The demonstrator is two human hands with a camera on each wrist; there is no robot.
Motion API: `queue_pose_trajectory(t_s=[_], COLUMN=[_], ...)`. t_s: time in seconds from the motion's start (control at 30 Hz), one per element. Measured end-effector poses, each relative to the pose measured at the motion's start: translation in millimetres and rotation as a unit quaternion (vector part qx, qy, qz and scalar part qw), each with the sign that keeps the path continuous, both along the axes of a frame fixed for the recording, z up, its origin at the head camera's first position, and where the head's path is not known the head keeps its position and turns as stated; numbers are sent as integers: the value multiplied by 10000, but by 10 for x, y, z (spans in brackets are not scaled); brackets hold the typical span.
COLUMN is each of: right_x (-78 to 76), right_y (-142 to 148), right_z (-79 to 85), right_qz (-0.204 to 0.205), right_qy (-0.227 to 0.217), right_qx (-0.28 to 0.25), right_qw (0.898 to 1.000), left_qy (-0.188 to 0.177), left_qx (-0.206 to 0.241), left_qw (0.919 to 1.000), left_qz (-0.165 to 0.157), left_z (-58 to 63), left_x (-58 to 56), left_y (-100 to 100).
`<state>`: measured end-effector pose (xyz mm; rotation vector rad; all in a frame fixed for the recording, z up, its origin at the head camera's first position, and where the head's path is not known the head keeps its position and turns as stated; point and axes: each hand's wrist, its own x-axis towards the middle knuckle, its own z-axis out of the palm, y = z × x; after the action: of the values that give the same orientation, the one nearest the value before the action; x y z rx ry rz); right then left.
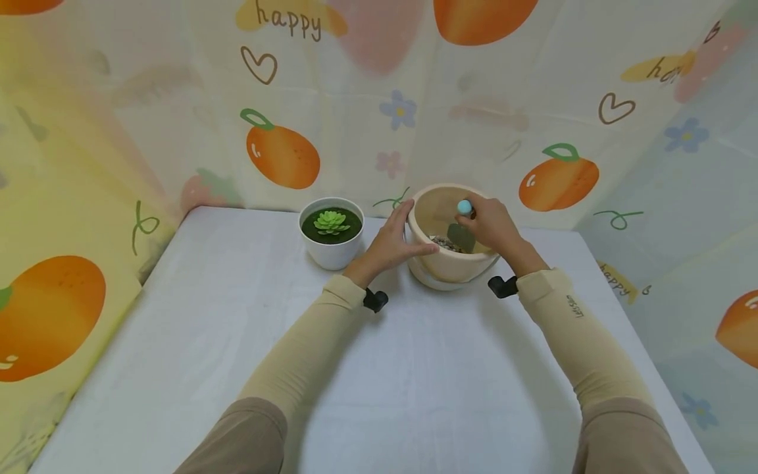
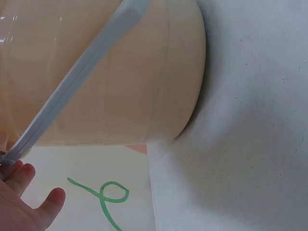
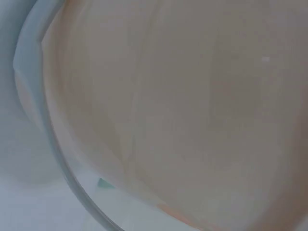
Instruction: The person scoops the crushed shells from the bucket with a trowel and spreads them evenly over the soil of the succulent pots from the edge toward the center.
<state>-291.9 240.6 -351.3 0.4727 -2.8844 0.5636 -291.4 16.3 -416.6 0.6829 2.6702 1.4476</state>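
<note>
A cream plastic bucket (image 1: 458,266) stands on the table, its pale grey carrying handle (image 2: 72,91) hanging down across its side. My left hand (image 1: 387,245) rests against the bucket's left side, thumb stretched along the front rim and fingers spread along the wall. Over the mouth, my right hand (image 1: 496,229) grips a small shovel (image 1: 464,207) by its light blue handle. Its dark, flat blade points down inside the bucket. Grey speckled bits (image 1: 444,244) lie at the bottom, partly hidden by the rim. The right wrist view shows mostly the blurred bucket wall (image 3: 183,110).
Left of the bucket stands a white pot (image 1: 331,253) with a green succulent (image 1: 331,222) in it. A white cloth covers the table (image 1: 408,382). Behind and at both sides hangs a fruit-patterned curtain (image 1: 349,138), close to the table's back edge.
</note>
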Motion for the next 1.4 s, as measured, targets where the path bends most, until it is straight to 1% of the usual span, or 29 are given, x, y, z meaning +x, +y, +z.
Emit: queue_pose_trajectory(t_s=[0.13, 0.27, 0.37, 0.5, 0.63, 0.73, 0.8, 0.9, 1.0, 1.17, 1.23, 1.3, 1.4], right_x=[-59, -125, -167, -190, -190, -188, -198, -229, -258, -272, -267, -258, -248], right_y=[-20, -73, -136, -196, -193, -154, -124, -108, -139, -173, -175, -176, -159], right_z=[-65, -78, -66, -37, -13, 2, 12, 29, 29, -12, -26, -35, -48], right_qz=[-366, -752, -857, -756, -416, -142, -44, -57, -32, -162, -195, -172, -60], right_qy=[164, 278, 243, -66, -488, -683, -776, -890, -1094, -1529, -1570, -1568, -1599], right_qx=[-252, -609, -922, -1180, -1437, -1668, -1725, -1728, -1608, -1530, -1555, -1741, -2125], right_qw=[9989, 9949, 9917, 9901, 9875, 9835, 9819, 9809, 9809, 9762, 9751, 9720, 9640], left_qy=[-30, -28, -20, -23, -62, -64, -47, -25, -23, -62, -75, -53, 1], left_qx=[2, 64, 119, 169, 237, 229, 219, 200, 155, 173, 216, 243, 252], left_qw=[10000, 10000, 9999, 9998, 9997, 9997, 9997, 9998, 9999, 9998, 9997, 9997, 9997], left_qz=[22, 17, 1, -41, -68, -51, -31, -36, -19, -49, -59, -50, -10], left_z=[-5, 10, 20, 23, 16, 1, -8, -3, 4, -9, -15, -16, -12], left_x=[2, 10, 19, 22, 20, 15, 12, 11, 17, 18, 19, 20, 17], left_y=[1, 0, -7, -7, 0, 6, 6, 2, -14, -5, -3, -5, -2])
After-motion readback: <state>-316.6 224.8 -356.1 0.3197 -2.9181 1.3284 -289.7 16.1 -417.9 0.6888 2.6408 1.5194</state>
